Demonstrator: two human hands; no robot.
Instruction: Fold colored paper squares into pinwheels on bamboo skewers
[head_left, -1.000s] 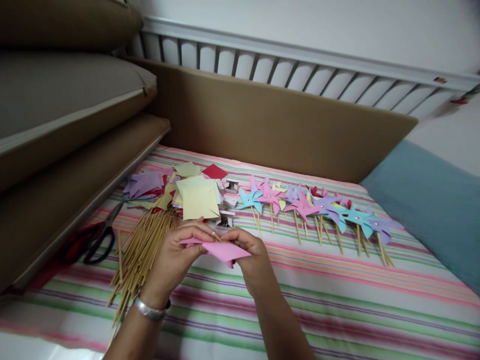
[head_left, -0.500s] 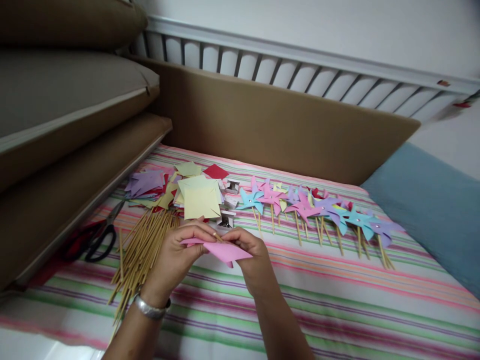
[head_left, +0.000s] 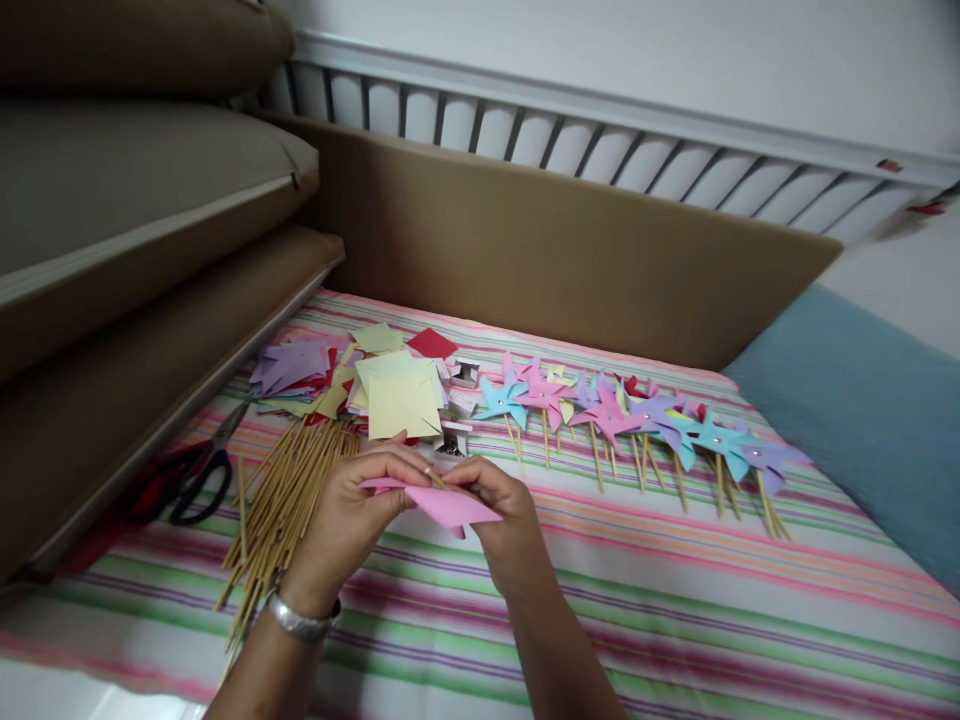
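Left hand point(head_left: 379, 490), lower centre of the frame: pinching one side of the pink paper point(head_left: 454, 508) between thumb and fingers; a silver bracelet point(head_left: 301, 617) is circling the wrist.

Right hand point(head_left: 501, 505), just right of it: curling its fingers on the paper's other side, by a short stick point(head_left: 435, 479) that is showing at the paper's upper edge.

Pink paper, one: bending between both hands, above the striped cloth point(head_left: 712, 620).

Loose sticks point(head_left: 289, 490), one heap: lying left of centre.

Scissors point(head_left: 227, 430), one pair: lying left of the heap.

Paper squares point(head_left: 403, 408), assorted colours: lying beyond the hands.

Small boxes point(head_left: 453, 439): standing beside the squares.

Pinwheels point(head_left: 609, 413), many: lying in a row, centre to right.
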